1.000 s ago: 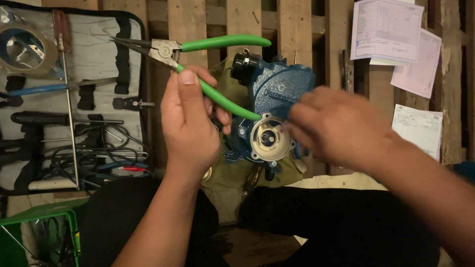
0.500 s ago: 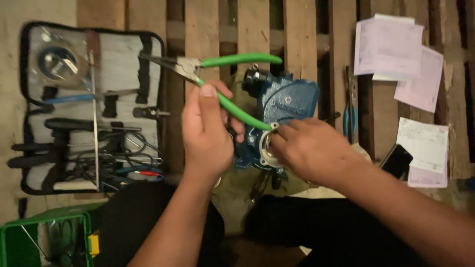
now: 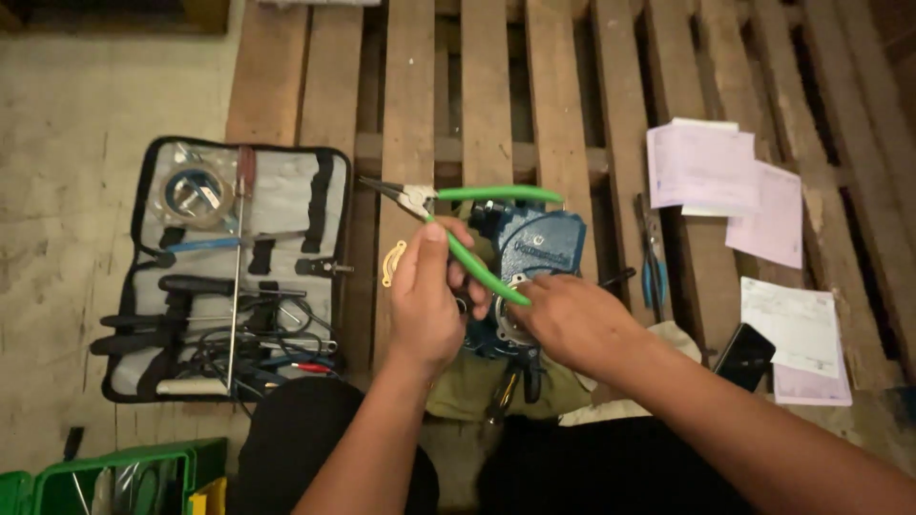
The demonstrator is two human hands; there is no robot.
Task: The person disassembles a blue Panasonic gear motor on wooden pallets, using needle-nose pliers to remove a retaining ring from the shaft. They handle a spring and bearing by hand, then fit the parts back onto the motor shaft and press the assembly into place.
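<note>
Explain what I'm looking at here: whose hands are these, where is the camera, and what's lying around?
The camera sits on the person's head, looking down at their own two hands. The left hand holds green-handled pliers. The right hand rests on a blue metal machine part standing on a wooden pallet. To the left lies an open tool roll with screwdrivers and wires. To the right are paper sheets, blue-handled pliers and a dark phone.

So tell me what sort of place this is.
Probably a makeshift repair workshop: a wooden pallet serves as the bench, an open tool roll lies on the concrete floor, and a blue machine housing is being worked on.
</note>
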